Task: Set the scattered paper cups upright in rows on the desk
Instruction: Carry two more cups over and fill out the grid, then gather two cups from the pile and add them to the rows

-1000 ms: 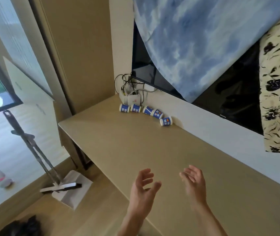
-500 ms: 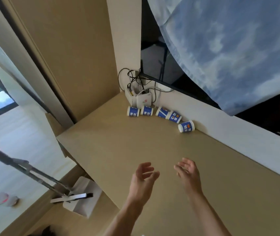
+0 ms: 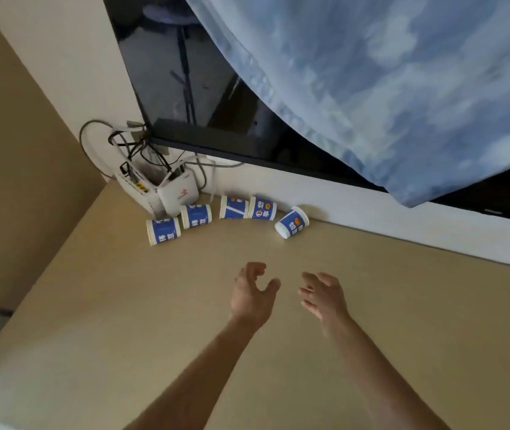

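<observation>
Several blue-and-white paper cups lie on their sides along the back of the tan desk [image 3: 129, 305], near the wall. The leftmost cup [image 3: 163, 231] lies closest to me, and the rightmost cup [image 3: 292, 224] is tilted with its base toward me. Between them are more cups [image 3: 196, 216] end to end. My left hand [image 3: 252, 291] hovers over the desk below the cups, fingers curled and apart, holding nothing. My right hand [image 3: 325, 296] is beside it, fingers spread, also holding nothing. Both hands are a hand's length short of the cups.
A white router [image 3: 177, 193] with a tangle of cables [image 3: 129, 147] sits in the back corner, touching the leftmost cups. A dark screen [image 3: 185, 72] hangs on the wall above, partly covered by a blue cloth [image 3: 402, 72]. The desk's left edge runs diagonally.
The view has moved closer to the back corner, so the cups look larger. Both hands have reached forward toward the cups, still holding nothing.
</observation>
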The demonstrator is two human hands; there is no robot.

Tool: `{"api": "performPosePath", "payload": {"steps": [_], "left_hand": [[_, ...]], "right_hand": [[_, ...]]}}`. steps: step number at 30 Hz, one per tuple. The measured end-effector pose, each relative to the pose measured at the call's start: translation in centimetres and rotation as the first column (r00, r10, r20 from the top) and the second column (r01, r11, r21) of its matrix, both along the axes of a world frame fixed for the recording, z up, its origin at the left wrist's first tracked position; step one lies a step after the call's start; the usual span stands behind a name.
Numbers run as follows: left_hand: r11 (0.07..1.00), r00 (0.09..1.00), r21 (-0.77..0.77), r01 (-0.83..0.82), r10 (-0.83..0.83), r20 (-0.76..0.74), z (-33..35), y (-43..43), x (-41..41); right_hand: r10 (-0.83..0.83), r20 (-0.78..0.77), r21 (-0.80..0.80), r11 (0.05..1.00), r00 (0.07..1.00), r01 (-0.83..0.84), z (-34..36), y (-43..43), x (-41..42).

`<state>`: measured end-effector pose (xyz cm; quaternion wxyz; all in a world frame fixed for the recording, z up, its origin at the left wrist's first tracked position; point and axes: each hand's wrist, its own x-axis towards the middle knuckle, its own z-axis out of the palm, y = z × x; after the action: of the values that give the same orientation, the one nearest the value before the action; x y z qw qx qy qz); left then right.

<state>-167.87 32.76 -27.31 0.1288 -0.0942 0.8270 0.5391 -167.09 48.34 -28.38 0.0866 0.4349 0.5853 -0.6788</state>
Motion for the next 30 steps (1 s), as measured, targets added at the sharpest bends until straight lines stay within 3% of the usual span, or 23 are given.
{"api": "performPosePath", "payload": {"steps": [3,6,11,13,17,24,30], "left_hand": [[0.934,0.955,-0.285,0.218,-0.263,-0.133,-1.8,0.5,-6.1],[0.799,0.865,-0.517,0.308,-0.461,-0.197,-3.7,1.5,-12.8],[0.590,0.743,-0.760,0.274,-0.631,-0.222,-5.8,2.9,-20.8],[0.466,0.694,-0.851,0.242,-0.696,-0.184,-6.5,2.9,-22.3],[0.291,0.605,-0.934,0.205,-0.788,-0.113,-7.7,2.6,-23.7],[0.188,0.533,-0.966,0.176,-0.843,-0.067,-9.0,2.7,-23.2],[0.273,0.531,-0.933,0.234,-0.840,-0.113,-8.7,2.7,-20.8]], "right_hand": [[-0.028,0.051,0.073,0.997,0.998,0.024,-0.9,-0.5,-2.6],[-0.022,0.116,0.154,0.988,0.993,0.004,-2.7,-0.5,-5.1],[0.002,0.161,0.265,0.963,0.987,-0.046,-5.2,0.5,-9.5],[-0.014,0.160,0.286,0.958,0.987,-0.032,-5.8,0.9,-11.1],[-0.036,0.163,0.298,0.954,0.986,-0.015,-6.6,1.1,-14.5],[-0.175,0.088,0.340,0.931,0.981,0.136,-7.9,0.4,-19.2],[-0.181,0.072,0.376,0.916,0.981,0.141,-9.6,1.1,-19.4]]}}
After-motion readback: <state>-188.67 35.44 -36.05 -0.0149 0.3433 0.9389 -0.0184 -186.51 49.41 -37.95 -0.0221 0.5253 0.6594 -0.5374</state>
